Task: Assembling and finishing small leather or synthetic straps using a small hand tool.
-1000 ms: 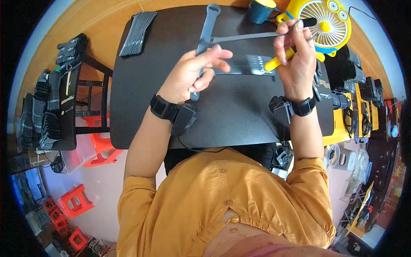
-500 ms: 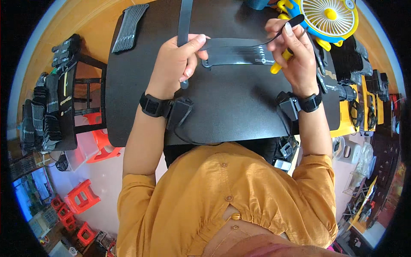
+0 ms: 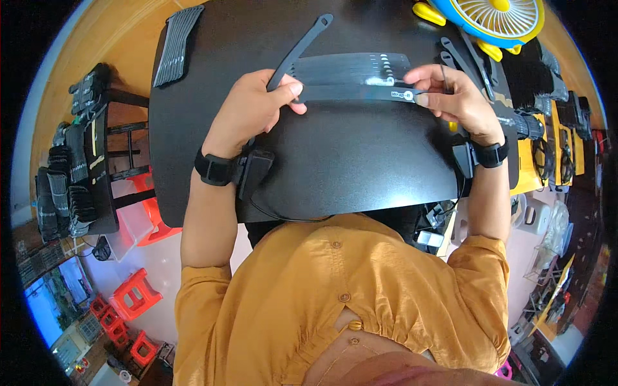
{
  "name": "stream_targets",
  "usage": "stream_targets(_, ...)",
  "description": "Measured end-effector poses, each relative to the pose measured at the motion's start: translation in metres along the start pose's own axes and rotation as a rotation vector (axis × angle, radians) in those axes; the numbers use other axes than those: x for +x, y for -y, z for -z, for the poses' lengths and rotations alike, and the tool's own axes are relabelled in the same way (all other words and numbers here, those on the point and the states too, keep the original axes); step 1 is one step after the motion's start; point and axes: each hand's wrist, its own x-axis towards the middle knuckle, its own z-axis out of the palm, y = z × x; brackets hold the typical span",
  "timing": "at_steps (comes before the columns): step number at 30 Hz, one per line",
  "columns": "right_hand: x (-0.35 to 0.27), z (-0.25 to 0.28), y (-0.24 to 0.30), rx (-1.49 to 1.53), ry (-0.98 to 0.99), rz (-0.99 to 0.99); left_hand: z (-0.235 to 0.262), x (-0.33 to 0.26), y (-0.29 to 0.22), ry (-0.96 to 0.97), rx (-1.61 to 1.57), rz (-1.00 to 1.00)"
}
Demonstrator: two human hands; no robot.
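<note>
My left hand is closed on a black strap whose rounded, slotted end sticks up and away to the right. A second flat strap, with a white printed mark near its right end, stretches between both hands. My right hand pinches that right end between thumb and fingers. A bit of a yellow stick-like thing shows below the right palm; the rest of it is hidden. Just beyond the stretched strap, a row of overlapping black straps lies on the dark table.
A fanned bundle of straps lies at the table's far left. A blue and yellow fan stands far right, with loose straps near it. More bundles fill a side bench at left. Red stools stand on the floor.
The right hand has moved right and slightly down, drawing the strap flat and straight. The strap upright in my left hand now leans right. The view has shifted a little.
</note>
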Motion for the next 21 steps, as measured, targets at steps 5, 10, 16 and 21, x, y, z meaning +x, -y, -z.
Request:
stream_targets(5, 0.012, 0.013, -0.026, -0.361, 0.012, -0.106, 0.001, 0.005, 0.007, -0.022, 0.106, 0.045)
stream_targets(10, 0.013, 0.009, -0.030, -0.312, -0.021, -0.091, 0.001, 0.005, 0.009, -0.067, 0.201, 0.023)
stream_targets(16, 0.014, 0.009, -0.026, -0.279, -0.062, -0.164, 0.000, 0.009, 0.012, -0.123, 0.261, 0.026)
stream_targets(21, 0.014, 0.009, -0.025, -0.321, -0.079, -0.171, -0.002, 0.010, 0.010, -0.140, 0.269, 0.041)
